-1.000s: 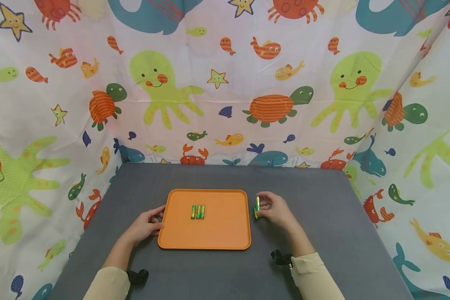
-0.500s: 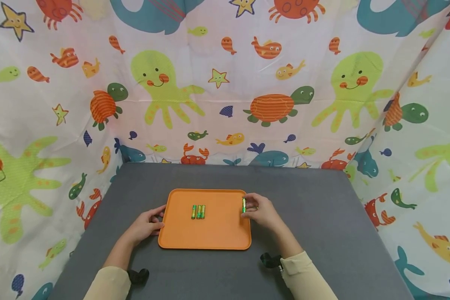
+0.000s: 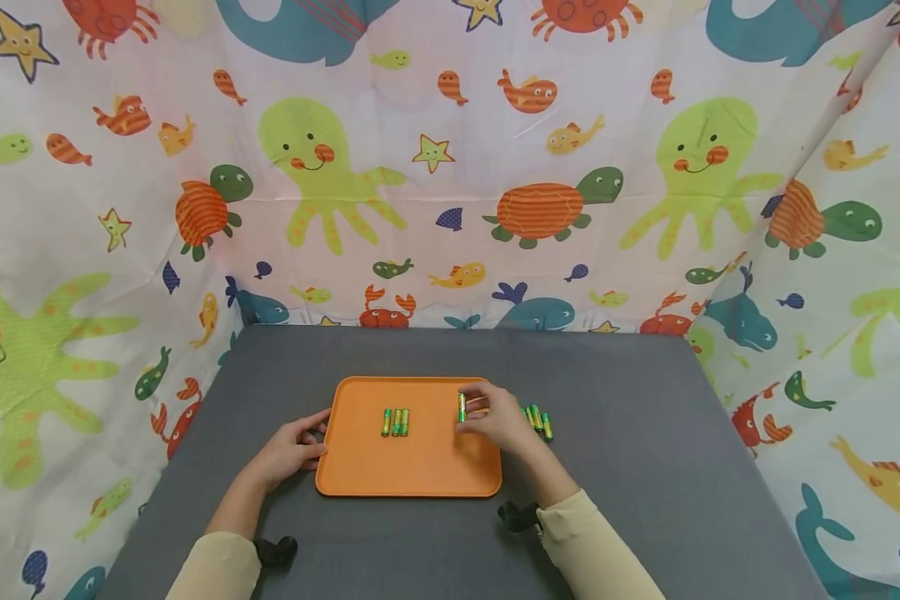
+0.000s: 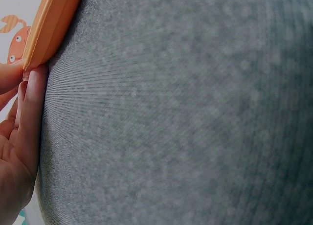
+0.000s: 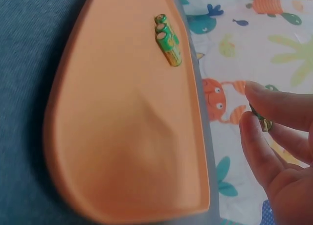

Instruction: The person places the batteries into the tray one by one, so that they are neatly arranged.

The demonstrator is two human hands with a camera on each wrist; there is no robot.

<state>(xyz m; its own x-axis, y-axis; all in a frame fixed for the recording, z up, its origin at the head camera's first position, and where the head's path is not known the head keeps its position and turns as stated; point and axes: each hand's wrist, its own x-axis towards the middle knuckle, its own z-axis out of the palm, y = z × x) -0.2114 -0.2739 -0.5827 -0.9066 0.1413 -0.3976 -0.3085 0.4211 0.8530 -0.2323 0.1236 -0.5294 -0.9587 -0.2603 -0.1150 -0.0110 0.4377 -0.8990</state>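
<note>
My right hand (image 3: 498,417) pinches a green and yellow battery (image 3: 462,407) between thumb and fingers, raised over the right part of an orange tray (image 3: 435,467). In the right wrist view the fingers (image 5: 259,146) mostly cover that battery (image 5: 265,123). Three similar batteries (image 3: 396,422) lie side by side on the tray, left of its middle. My left hand (image 3: 292,450) grips the tray's left edge. The left wrist view shows thumb and finger (image 4: 36,93) on either side of the tray rim (image 4: 44,44).
More batteries (image 3: 537,422) lie on the grey table (image 3: 615,392) just right of the tray, partly behind the right hand. A curtain (image 3: 420,192) printed with sea animals hangs behind the table and along both sides.
My right hand has picked up a battery from beside the tray and carried it left over the tray. Batteries on the table behind it have come into view. The left hand stays put.
</note>
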